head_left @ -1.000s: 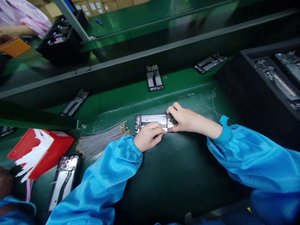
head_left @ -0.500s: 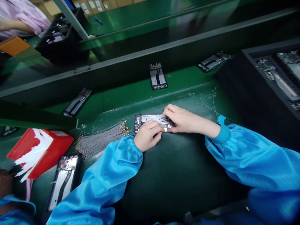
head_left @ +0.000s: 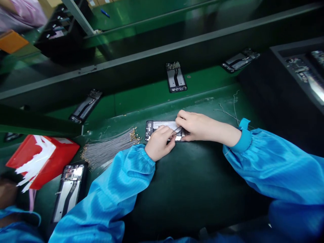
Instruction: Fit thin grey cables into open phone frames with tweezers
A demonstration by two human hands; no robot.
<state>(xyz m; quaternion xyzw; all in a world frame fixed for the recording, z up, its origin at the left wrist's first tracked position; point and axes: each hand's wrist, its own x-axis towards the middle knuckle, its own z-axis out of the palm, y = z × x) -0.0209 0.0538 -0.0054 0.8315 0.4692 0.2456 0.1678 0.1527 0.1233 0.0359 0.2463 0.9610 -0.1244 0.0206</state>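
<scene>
An opened phone [head_left: 149, 130] lies sideways on the green bench, its silver inside facing up and partly covered by both hands. My left hand [head_left: 161, 141] rests over its middle and near edge, fingers curled and closed; what they pinch, if anything, is hidden. Over the phone's right end, my right hand [head_left: 193, 125] is closed on dark thin tweezers [head_left: 176, 130], whose tips point toward my left fingertips. To the left of the phone a bundle of thin grey cables [head_left: 108, 150] with gold-coloured ends is spread on the bench.
Other opened phones lie on the bench: one at the back [head_left: 176, 77], one at back left [head_left: 86, 106], one at front left [head_left: 67, 195]. A red box [head_left: 58, 152] stands left. Loose grey wires [head_left: 235, 106] lie right, beside a black bin [head_left: 268, 91] holding phones.
The view has shifted slightly. The tweezers in my right hand now slant down toward my left fingertips, and their prongs look closer together. My left hand remains on the phone.
</scene>
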